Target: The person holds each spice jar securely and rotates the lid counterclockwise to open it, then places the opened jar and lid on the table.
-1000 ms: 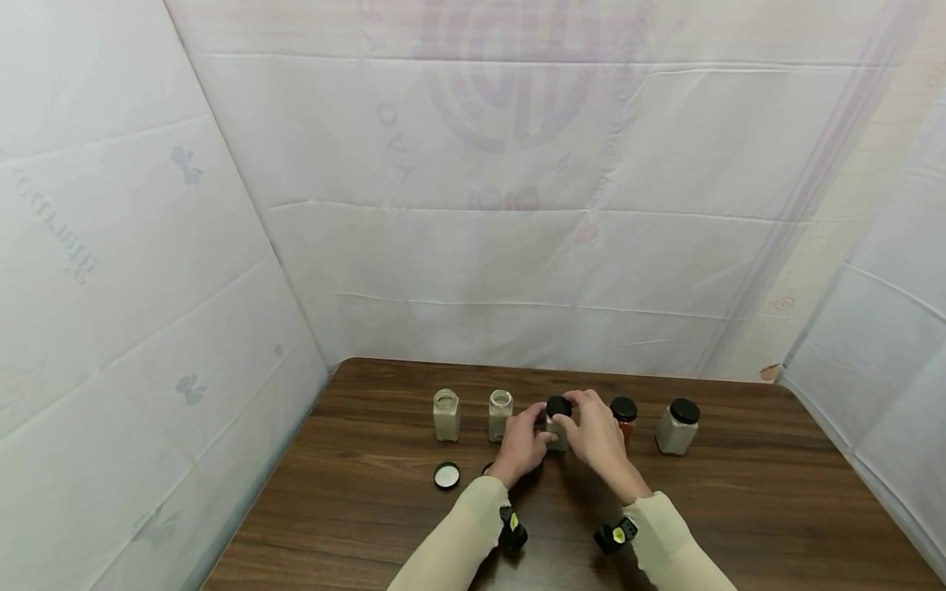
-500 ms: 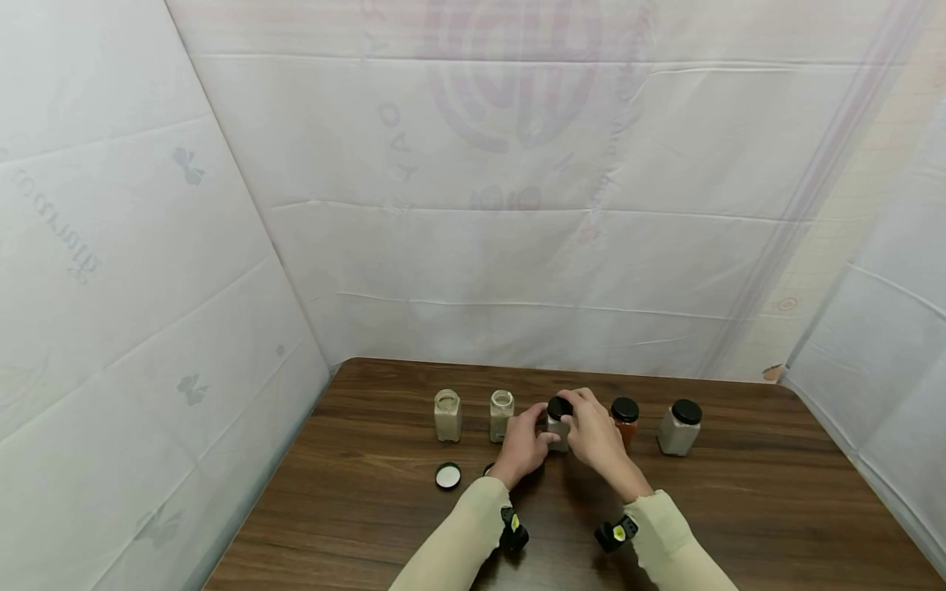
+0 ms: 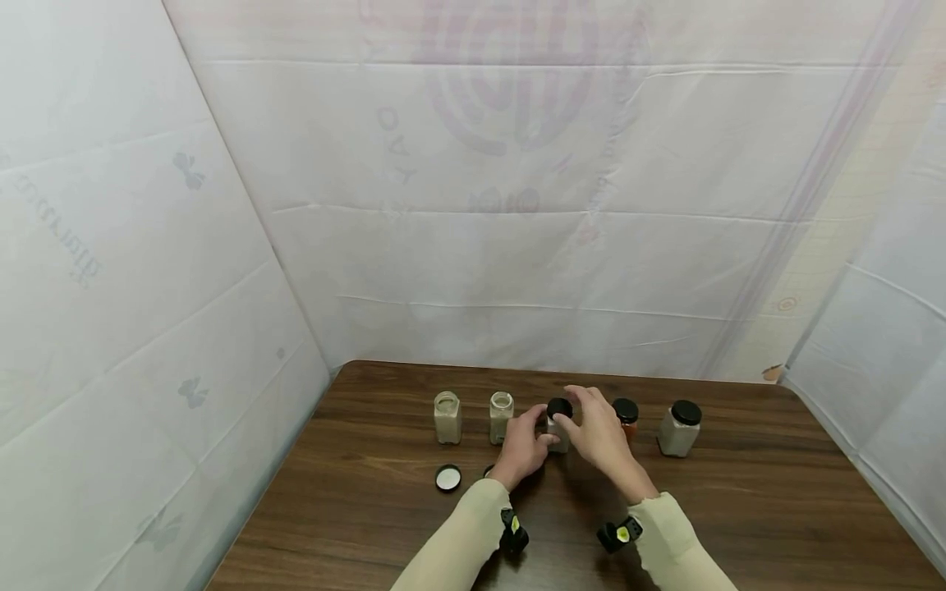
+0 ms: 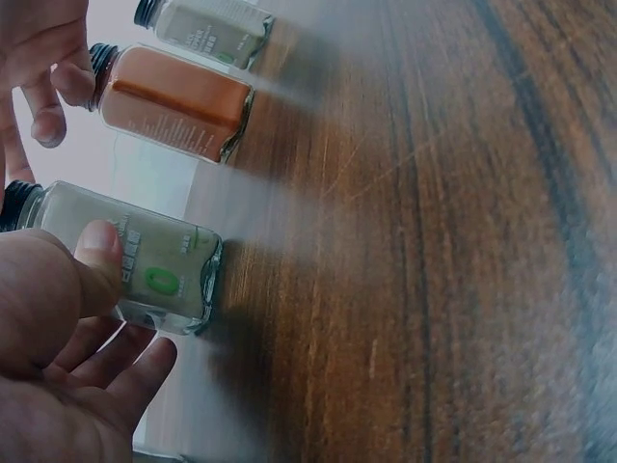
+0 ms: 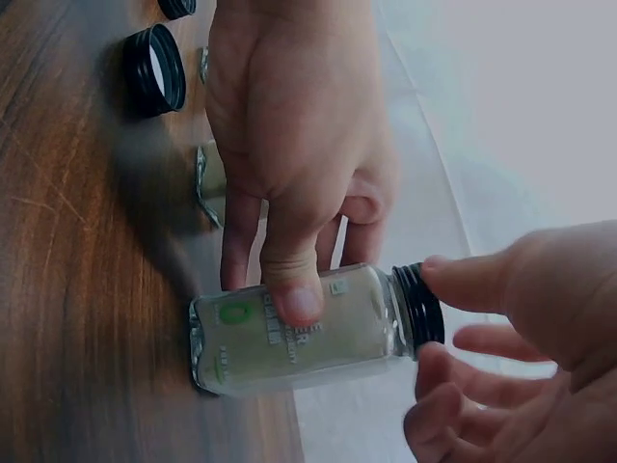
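Note:
My left hand (image 3: 523, 443) grips the body of a square glass spice jar (image 5: 318, 333) with pale powder and a green mark on its label, its thumb across the front. The jar stands upright on the table. At its top my right hand (image 3: 597, 435) holds the black screw lid (image 5: 419, 311), thumb on one side and curled fingertips at the other. The lid sits on the jar's mouth. In the left wrist view the right hand (image 4: 39, 58) shows at the upper left, its fingers apart around the lid's end.
Left of the hands stand two uncapped jars, one farther left (image 3: 447, 420) and one nearer (image 3: 500, 414). A loose lid (image 3: 447, 478) lies upturned before them; another (image 5: 176, 8) is partly hidden. To the right stand a lidded orange-red jar (image 4: 174, 101) and a lidded pale jar (image 3: 678, 431).
The right hand's fingers close in around the lid half a second ago, then spread wider and shift slightly back now. The left hand and the jar stay in place.

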`<state>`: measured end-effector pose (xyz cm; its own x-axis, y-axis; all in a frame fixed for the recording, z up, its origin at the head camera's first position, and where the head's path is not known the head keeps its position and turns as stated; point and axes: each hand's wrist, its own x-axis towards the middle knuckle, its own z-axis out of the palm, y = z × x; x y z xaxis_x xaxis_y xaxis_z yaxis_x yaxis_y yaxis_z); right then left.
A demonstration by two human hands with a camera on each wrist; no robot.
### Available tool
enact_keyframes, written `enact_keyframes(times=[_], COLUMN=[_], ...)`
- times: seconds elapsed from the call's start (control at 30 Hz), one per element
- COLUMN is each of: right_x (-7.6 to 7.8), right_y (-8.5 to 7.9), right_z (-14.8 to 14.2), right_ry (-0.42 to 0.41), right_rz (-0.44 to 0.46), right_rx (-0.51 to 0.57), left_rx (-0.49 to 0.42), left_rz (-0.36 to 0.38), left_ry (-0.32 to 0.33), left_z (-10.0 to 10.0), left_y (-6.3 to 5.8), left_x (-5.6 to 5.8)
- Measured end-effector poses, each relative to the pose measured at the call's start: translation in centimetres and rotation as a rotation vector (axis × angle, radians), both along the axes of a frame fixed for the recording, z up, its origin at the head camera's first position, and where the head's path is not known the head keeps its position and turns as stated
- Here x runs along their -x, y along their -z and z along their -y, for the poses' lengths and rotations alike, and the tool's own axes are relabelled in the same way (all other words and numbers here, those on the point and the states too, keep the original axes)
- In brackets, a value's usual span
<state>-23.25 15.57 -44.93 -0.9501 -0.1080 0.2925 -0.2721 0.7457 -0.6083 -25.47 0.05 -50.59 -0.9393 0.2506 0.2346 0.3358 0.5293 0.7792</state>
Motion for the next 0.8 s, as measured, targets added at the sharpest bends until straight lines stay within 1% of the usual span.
enact_keyframes(times=[0.17, 0.37, 0.53, 0.7, 0.8], right_x=[0.01, 0.05, 0.09, 0.14, 0.14], right_y=[0.22, 0.6, 0.77, 0.66, 0.52], right_z=[0.21, 0.54, 0.54, 0.45, 0.48], right_ry=[0.07, 0.095, 0.081, 0.035, 0.012], right_rz=[0.0, 0.003, -0.002, 0.006, 0.029], right_rx=[0.026, 0.03, 0.035, 0.019, 0.008], left_rx=[0.002, -0.017, -0.019, 0.003, 0.008], left_rz=[-0.003, -0.011, -0.01, -0.031, -0.049], left_ry=[-0.003, 0.007, 0.012, 0.003, 0.002], left_z=[-0.02, -0.02, 0.03, 0.1, 0.09], left_y=[0.07, 0.2, 0.33, 0.34, 0.31], left_x=[-0.07, -0.14, -0.01, 0.1, 0.11])
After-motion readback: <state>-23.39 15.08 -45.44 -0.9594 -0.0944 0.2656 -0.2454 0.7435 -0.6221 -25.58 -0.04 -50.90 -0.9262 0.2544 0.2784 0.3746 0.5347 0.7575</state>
